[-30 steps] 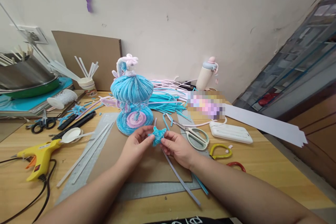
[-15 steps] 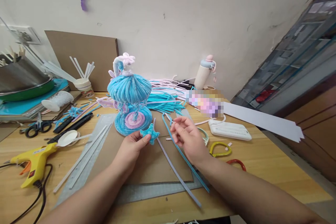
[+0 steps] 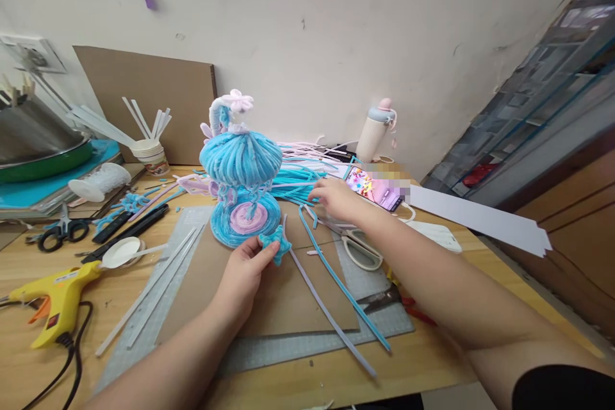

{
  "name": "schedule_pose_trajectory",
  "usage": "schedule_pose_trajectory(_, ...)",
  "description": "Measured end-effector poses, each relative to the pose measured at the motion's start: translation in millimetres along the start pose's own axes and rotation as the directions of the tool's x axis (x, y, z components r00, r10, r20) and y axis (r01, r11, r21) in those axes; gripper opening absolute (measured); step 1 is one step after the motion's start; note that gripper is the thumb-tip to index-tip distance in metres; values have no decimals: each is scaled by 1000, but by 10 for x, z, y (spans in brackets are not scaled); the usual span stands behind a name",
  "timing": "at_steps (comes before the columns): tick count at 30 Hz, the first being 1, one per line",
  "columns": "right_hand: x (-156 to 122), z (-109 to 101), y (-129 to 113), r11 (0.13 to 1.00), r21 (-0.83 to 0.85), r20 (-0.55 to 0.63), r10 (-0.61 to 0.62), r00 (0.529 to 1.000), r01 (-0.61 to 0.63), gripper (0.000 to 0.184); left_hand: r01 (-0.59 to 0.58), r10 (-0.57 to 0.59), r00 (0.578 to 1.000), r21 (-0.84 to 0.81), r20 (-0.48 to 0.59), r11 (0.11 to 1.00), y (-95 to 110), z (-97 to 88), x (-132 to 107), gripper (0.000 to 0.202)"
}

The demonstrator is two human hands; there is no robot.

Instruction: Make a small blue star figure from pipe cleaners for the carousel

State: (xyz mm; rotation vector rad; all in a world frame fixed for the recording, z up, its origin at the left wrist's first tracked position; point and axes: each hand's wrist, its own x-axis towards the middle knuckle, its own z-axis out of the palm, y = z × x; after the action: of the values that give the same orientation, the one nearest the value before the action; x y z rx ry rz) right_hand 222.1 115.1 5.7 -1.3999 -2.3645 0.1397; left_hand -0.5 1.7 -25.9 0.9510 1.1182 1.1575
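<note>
My left hand (image 3: 245, 272) pinches a small blue fuzzy star (image 3: 275, 245) made of pipe cleaner, held just in front of a blue and pink pipe-cleaner carousel (image 3: 241, 180). My right hand (image 3: 335, 197) reaches forward across the table to a heap of blue and pink pipe cleaners (image 3: 300, 174) beside the carousel, its fingers curled at the strands; I cannot tell whether they grip any. A long blue pipe cleaner (image 3: 342, 282) and a lilac one (image 3: 323, 311) lie on the brown card (image 3: 283, 301) under my arms.
White-handled scissors (image 3: 361, 248) lie under my right forearm. A phone (image 3: 373, 187), a white case (image 3: 439, 236) and a cream bottle (image 3: 375, 131) stand to the right. At the left are a yellow glue gun (image 3: 52, 295), black scissors (image 3: 58, 230), a cup of sticks (image 3: 152, 155) and cardboard.
My right hand let go of the star and moved away forward to the pipe-cleaner heap. My left hand kept the star, shifting slightly left.
</note>
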Motion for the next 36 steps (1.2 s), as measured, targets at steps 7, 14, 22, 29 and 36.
schedule_pose_trajectory(7,254,186,73,977,-155,-58,139,989,-146,23,7,-8,1000,63,18,998,-2,30,-34,25)
schedule_pose_trajectory(14,408,323,186,968,-234,-39,88,995,-94,27,35,-39,999,119,29,992,6,53,-57,27)
schedule_pose_trajectory(22,535,385,48,982,-189,-31,1,1000,-7,11,33,-39,998,123,45,992,0,69,-66,29)
schedule_pose_trajectory(29,732,189,172,981,-107,-35,158,987,-161,22,40,-48,997,123,61,992,5,82,-86,29)
schedule_pose_trajectory(36,682,185,122,969,-154,10,195,981,-191,26,49,-58,996,137,63,989,11,91,-83,29)
